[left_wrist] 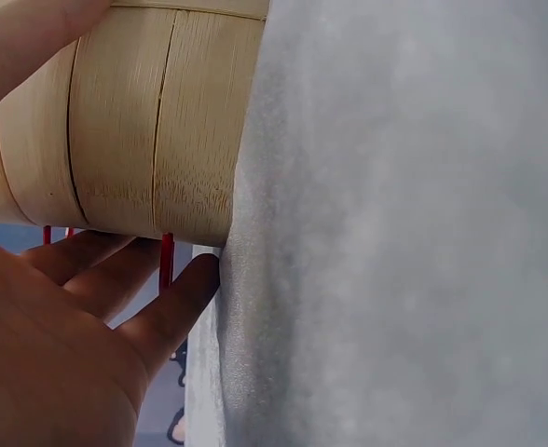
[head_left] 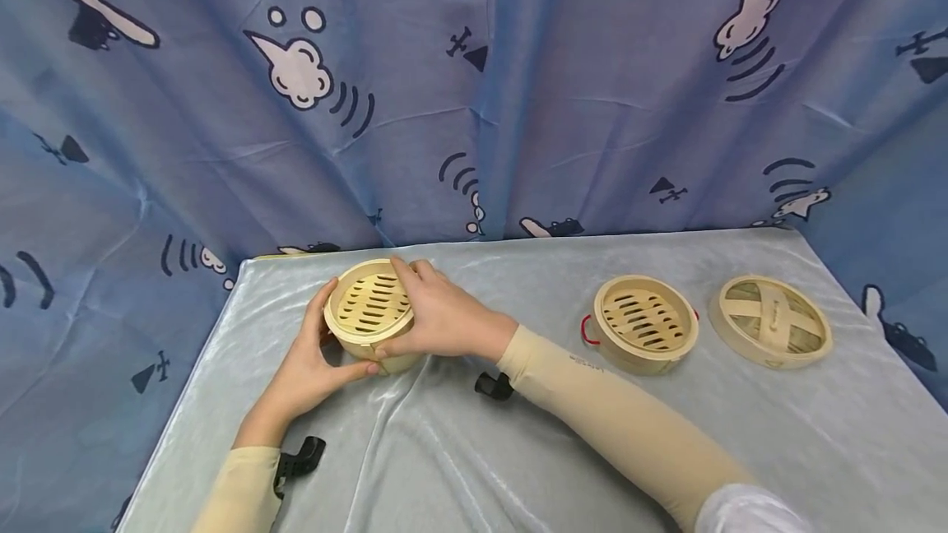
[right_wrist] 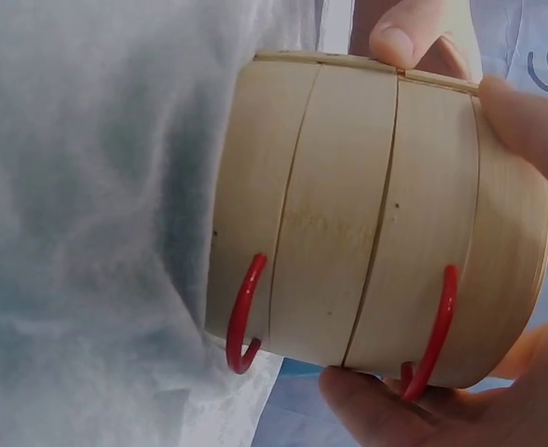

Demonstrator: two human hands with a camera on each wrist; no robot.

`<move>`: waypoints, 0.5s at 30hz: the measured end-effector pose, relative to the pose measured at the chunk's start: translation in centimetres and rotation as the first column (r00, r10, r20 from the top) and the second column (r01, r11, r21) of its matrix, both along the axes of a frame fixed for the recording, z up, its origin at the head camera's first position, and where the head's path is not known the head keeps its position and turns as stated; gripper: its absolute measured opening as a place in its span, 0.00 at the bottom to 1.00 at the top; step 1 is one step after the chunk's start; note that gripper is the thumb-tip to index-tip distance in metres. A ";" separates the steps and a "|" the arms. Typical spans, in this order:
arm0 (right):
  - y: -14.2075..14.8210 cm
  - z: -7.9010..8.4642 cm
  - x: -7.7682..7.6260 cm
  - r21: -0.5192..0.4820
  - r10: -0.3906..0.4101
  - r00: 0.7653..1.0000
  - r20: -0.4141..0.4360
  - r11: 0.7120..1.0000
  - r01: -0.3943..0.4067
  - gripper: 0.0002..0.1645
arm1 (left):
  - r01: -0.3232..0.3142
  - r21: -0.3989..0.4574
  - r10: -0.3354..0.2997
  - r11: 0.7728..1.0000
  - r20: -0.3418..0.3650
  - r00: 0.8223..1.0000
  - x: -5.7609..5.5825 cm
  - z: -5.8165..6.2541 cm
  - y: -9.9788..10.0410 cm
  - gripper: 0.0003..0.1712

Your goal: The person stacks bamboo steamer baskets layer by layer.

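Two round bamboo steamer baskets stand stacked at the left of the table. The upper basket (head_left: 370,303) shows its slatted floor, and the lower basket (right_wrist: 293,196) rests on the cloth. Red loop handles (right_wrist: 439,326) stick out from the side of both tiers. My left hand (head_left: 307,373) grips the stack from the left, thumb at the front and fingers (left_wrist: 167,321) around the far side. From the right, my right hand (head_left: 448,315) holds the upper basket, thumb at the front and fingers over the back of its rim. The inside of the lower basket is hidden.
Right of centre stands another steamer basket (head_left: 644,323) with red handles. Beside it, farther right, lies a woven bamboo lid (head_left: 773,321). A grey, wrinkled cloth (head_left: 459,451) covers the table, and a blue patterned curtain (head_left: 415,105) hangs behind its back edge.
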State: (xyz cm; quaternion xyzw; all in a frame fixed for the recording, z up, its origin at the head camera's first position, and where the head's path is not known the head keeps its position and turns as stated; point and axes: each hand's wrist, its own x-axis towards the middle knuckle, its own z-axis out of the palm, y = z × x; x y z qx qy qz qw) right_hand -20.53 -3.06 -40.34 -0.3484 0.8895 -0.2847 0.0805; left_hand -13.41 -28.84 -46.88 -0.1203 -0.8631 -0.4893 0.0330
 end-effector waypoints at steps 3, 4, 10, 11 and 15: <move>0.0 -0.1 0.0 -0.015 0.010 1.000 0.017 1.000 -0.010 0.85 | -0.005 -0.012 0.005 1.000 0.002 1.000 0.1 -0.1 -0.2 0.79; 0.1 -0.1 0.1 -0.018 0.016 1.000 0.020 1.000 -0.016 0.85 | -0.006 -0.013 0.006 1.000 0.001 1.000 0.2 -0.1 -0.2 0.79; 0.6 -0.2 0.2 -0.017 0.035 0.999 0.010 0.999 -0.035 0.86 | -0.009 -0.017 0.009 1.000 -0.004 1.000 0.3 -0.4 -0.2 0.79; 0.8 -0.1 0.2 -0.014 0.035 0.999 0.005 0.999 -0.035 0.86 | -0.009 -0.016 0.009 1.000 -0.004 1.000 0.3 -0.4 -0.2 0.79; 1.6 0.0 -0.1 -0.020 0.048 0.999 -0.008 0.999 -0.048 0.85 | -0.005 -0.007 0.005 1.000 -0.015 1.000 0.1 -0.3 0.0 0.79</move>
